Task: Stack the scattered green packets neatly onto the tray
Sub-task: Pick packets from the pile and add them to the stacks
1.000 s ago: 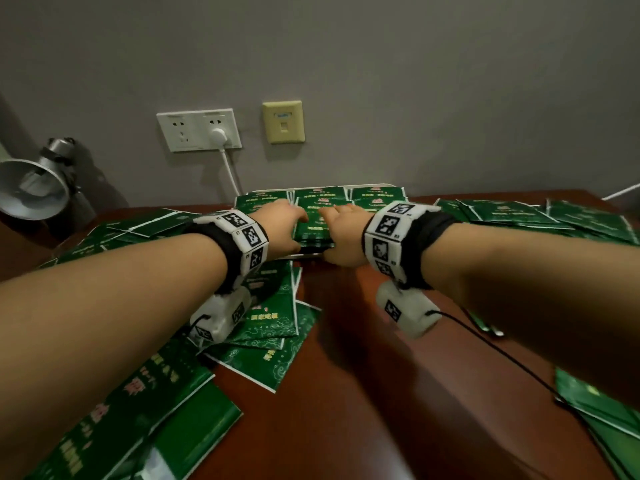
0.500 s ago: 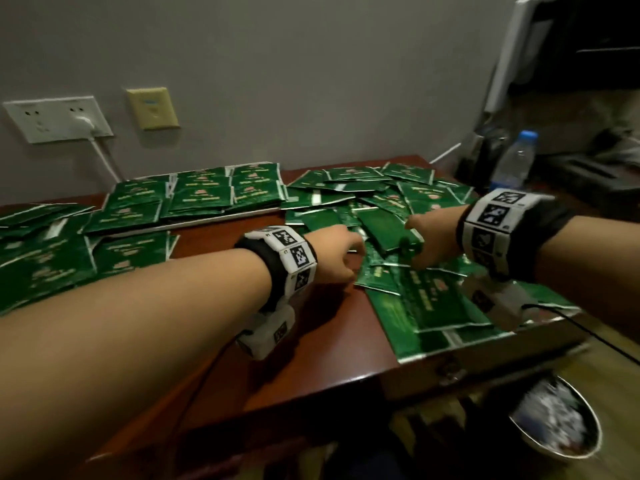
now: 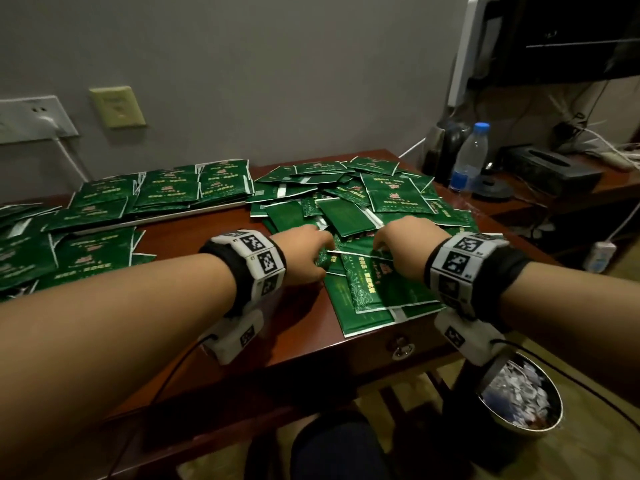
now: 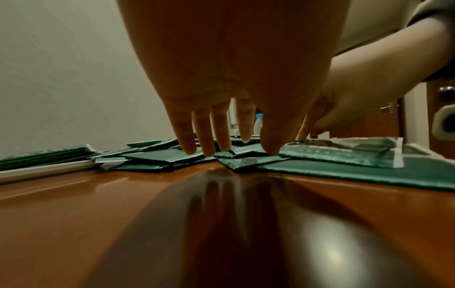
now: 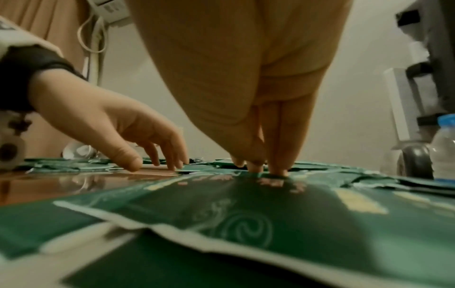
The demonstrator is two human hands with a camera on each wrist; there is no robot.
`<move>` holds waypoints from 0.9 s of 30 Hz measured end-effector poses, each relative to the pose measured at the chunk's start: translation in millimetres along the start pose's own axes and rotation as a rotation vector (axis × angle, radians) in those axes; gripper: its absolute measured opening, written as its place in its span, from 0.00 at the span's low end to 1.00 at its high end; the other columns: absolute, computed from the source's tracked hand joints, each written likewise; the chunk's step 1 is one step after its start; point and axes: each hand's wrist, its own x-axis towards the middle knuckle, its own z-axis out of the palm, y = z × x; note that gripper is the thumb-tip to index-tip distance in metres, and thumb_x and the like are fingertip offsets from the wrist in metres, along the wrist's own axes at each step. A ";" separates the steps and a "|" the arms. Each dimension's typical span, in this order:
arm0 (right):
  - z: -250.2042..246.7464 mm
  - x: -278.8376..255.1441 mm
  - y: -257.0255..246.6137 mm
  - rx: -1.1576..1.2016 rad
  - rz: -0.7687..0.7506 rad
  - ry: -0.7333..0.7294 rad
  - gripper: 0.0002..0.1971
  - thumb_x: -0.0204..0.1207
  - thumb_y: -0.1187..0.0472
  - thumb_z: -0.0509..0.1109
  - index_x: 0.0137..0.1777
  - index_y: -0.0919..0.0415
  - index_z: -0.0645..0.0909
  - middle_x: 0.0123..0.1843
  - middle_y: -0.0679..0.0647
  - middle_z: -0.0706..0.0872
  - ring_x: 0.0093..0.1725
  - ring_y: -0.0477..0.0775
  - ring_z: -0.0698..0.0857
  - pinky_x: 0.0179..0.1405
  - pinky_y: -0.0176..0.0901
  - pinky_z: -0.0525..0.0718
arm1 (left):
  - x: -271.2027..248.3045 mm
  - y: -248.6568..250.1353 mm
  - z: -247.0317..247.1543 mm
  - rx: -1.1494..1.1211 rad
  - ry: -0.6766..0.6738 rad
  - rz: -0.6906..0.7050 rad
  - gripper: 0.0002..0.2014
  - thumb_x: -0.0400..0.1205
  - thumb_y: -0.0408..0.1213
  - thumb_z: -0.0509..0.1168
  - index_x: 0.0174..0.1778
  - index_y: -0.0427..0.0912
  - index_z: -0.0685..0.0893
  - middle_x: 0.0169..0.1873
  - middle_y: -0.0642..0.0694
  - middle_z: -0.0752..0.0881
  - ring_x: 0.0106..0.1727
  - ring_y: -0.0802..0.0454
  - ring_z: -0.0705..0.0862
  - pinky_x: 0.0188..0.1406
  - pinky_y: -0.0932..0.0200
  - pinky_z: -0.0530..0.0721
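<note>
Green foil under both hands: left hand [image 3: 304,252] with straight fingers [image 4: 206,136] spread and tips down on the edge of the loose packets [image 3: 349,216], nothing clasped. Right hand [image 3: 408,244] likewise pressing straight fingertips [image 5: 278,169] onto a printed packet [image 3: 377,285], no grip closed round it. Scattered heap spreading toward 12 and 1 o'clock across the brown wooden counter [image 3: 294,327]. At 10 o'clock, white tray [image 3: 180,216] carrying neat rows of stacked packets [image 3: 180,188]. More loose packets at 9 o'clock [image 3: 41,258]. At 2 o'clock, clear water bottle [image 3: 469,157] with blue cap. At 4 o'clock, below counter level, metal bin [image 3: 519,400] holding paper scraps.
</note>
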 end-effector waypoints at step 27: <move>-16.7 11.3 -26.8 -0.056 -0.127 -0.136 0.36 0.70 0.48 0.77 0.77 0.50 0.67 0.63 0.51 0.83 0.58 0.55 0.83 0.52 0.44 0.83 | -36.9 -45.2 -26.4 0.189 0.340 -0.215 0.05 0.79 0.36 0.62 0.47 0.45 0.72 0.42 0.46 0.81 0.47 0.40 0.82 0.37 0.53 0.76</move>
